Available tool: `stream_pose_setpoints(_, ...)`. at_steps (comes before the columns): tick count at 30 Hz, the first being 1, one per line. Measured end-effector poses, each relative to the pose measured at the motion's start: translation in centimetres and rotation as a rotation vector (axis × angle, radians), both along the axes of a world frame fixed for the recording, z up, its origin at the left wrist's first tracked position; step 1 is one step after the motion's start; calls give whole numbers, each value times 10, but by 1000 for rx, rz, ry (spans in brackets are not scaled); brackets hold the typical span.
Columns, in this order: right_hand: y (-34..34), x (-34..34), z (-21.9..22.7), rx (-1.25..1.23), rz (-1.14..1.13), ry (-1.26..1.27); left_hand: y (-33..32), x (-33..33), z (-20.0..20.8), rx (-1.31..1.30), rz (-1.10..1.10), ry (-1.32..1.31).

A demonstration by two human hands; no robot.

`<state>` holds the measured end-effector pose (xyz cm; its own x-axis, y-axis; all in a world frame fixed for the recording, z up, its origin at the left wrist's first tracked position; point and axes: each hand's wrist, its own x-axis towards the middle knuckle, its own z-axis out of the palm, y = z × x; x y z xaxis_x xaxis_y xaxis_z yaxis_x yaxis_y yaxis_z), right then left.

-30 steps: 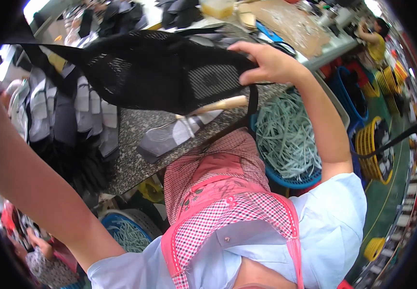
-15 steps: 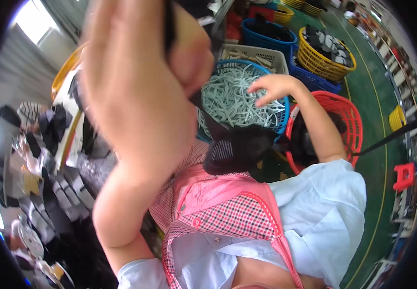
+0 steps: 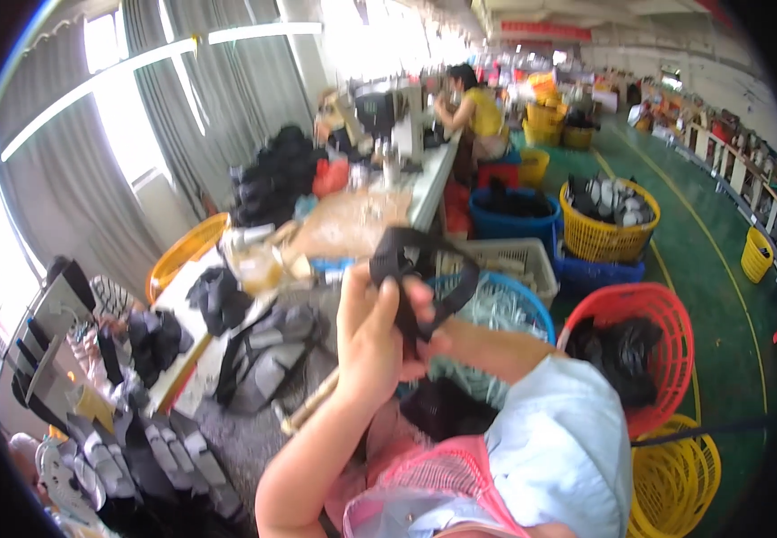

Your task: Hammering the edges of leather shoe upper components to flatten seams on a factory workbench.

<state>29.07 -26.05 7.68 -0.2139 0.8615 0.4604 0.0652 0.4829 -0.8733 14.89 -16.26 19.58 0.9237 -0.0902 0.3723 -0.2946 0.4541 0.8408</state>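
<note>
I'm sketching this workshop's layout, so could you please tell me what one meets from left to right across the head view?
Orange-yellow basket, black pile, left hand gripping a black strap, red basket, small yellow basket.

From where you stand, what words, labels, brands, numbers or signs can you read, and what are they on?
No text can be read.
Red banner at the far end: too small and blurred to tell whether it bears words.
Machine on the far table: too small to make out any marking.
Black strap: no lettering shows.
Red basket: no lettering that I can make out.
</note>
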Motion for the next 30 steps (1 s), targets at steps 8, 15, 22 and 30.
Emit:
stream_pose_setpoints(8, -8, -17, 9, -137, -31, 239, 22, 20, -11, -297, -82, 28)
stream_pose_setpoints(15, -3, -12, 28, 95, -141, 583, 32, 28, -19, -153, -154, 64)
stream_pose_setpoints(22, -7, -41, 69, -279, -806, 185, 93, -12, -27, 670, 494, -335)
stream_pose_setpoints(30, -112, -66, 153, -196, -345, -156, 147, -229, -202, 797, 358, 1059)
